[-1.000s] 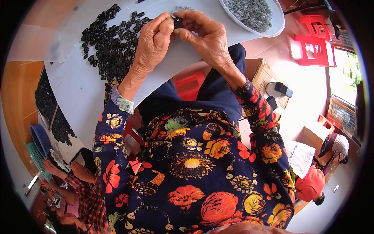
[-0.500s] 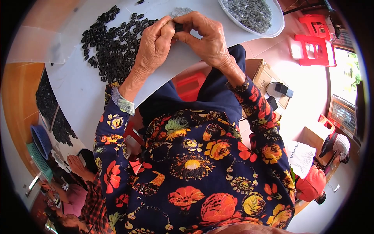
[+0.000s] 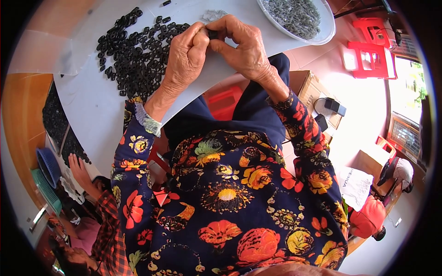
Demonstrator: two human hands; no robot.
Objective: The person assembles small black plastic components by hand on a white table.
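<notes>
My left hand (image 3: 186,57) and my right hand (image 3: 243,48) meet over the near edge of the table, fingers closed in a pinch. Between their fingertips is a small black plastic piece (image 3: 212,34), mostly covered by the fingers. Just left of my left hand spreads a heap of small black oblong plastic pieces (image 3: 138,60), some with holes. A little pile of clear small parts (image 3: 214,15) lies just beyond my fingers. Past my right hand stands a white round basin (image 3: 328,34) filled with clear-grey small parts (image 3: 294,18).
The pale table (image 3: 87,106) curves toward my lap. At the left, a co-worker's hand (image 3: 79,170) is near another dark heap (image 3: 57,112), with blue (image 3: 47,166) and green baskets (image 3: 46,191) beyond. On the right are a cardboard box (image 3: 306,92) and red stools (image 3: 370,60).
My hands have shifted slightly, and the black piece is turned a little between the fingers. At the left, the co-worker's hand has moved up toward the dark heap.
</notes>
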